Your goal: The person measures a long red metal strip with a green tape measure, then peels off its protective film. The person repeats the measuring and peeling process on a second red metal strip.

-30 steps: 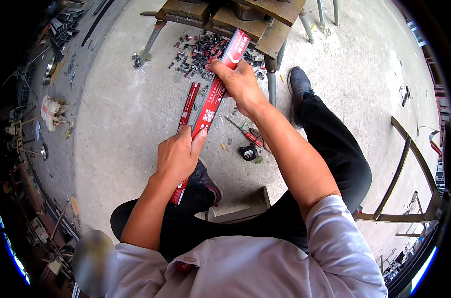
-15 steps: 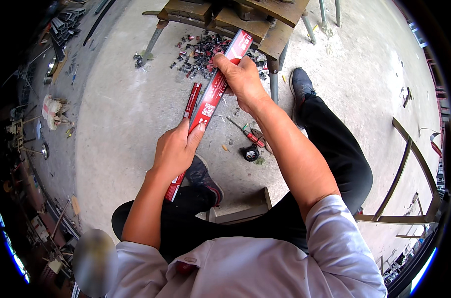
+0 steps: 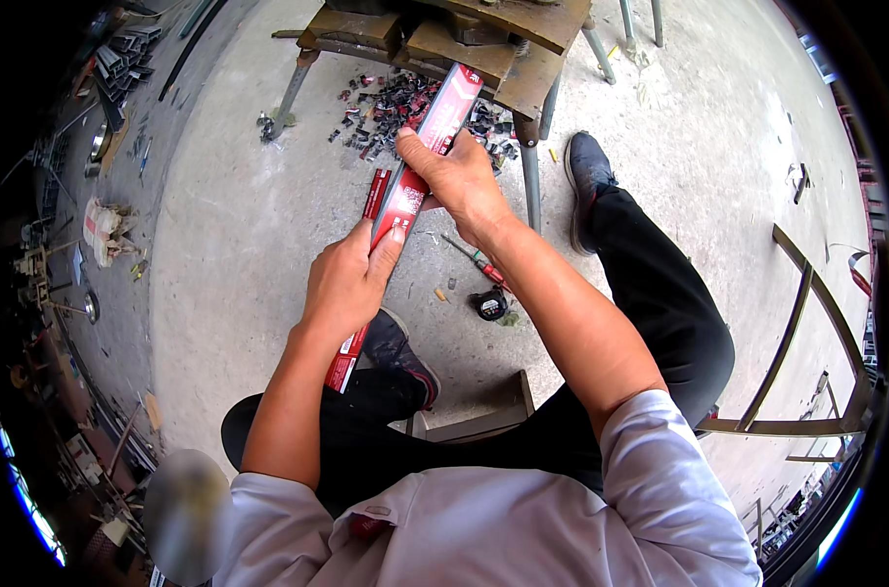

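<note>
A long metal strip covered in red printed film [image 3: 448, 106] slants away from me, its far end up by the metal work stand [image 3: 454, 44]. My left hand [image 3: 348, 279] is closed round its nearer part, thumb on top. A second, narrower red-filmed piece [image 3: 376, 194] sticks out beside it from the same hand. Below that hand a red end [image 3: 343, 365] shows over my leg; which piece it belongs to I cannot tell. My right hand [image 3: 458, 186] grips the strip farther up, thumb laid across the red face, the other fingers partly hidden.
Small red and black offcuts [image 3: 371, 117] lie heaped under the stand. On the floor are a red-handled screwdriver [image 3: 488, 269] and a black tape measure [image 3: 488, 304]. A bent metal frame [image 3: 806, 342] lies at right, metal profiles [image 3: 121, 64] at far left.
My right hand has come down the strip, nearer my left hand. The strip's far end has shifted slightly left. My left hand keeps its hold almost in place.
</note>
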The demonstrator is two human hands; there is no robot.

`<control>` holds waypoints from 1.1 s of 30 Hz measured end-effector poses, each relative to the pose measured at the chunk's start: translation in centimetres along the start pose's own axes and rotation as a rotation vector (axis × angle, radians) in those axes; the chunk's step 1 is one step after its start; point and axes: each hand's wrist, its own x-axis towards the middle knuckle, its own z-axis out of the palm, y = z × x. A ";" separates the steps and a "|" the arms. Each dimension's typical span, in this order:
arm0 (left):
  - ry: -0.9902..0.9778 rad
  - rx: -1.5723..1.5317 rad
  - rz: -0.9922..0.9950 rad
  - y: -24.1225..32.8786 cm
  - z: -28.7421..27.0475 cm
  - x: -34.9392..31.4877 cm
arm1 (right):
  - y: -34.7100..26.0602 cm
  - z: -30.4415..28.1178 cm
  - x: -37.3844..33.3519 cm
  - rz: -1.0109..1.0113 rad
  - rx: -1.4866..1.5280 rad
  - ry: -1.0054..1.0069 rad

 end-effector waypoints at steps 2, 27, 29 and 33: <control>0.000 -0.003 0.002 0.0 0.0 0.1 | 0.0 -0.1 0.1 0.007 -0.010 0.000; -0.044 0.004 -0.043 -0.3 -0.5 -0.8 | 0.8 0.5 -0.1 0.052 0.043 0.010; -0.042 0.004 -0.052 -0.6 -0.8 -1.5 | 0.5 0.8 -0.9 0.103 0.046 -0.018; -0.029 -0.003 -0.059 -1.1 -1.2 -2.7 | 1.3 1.2 -2.0 0.130 0.128 -0.026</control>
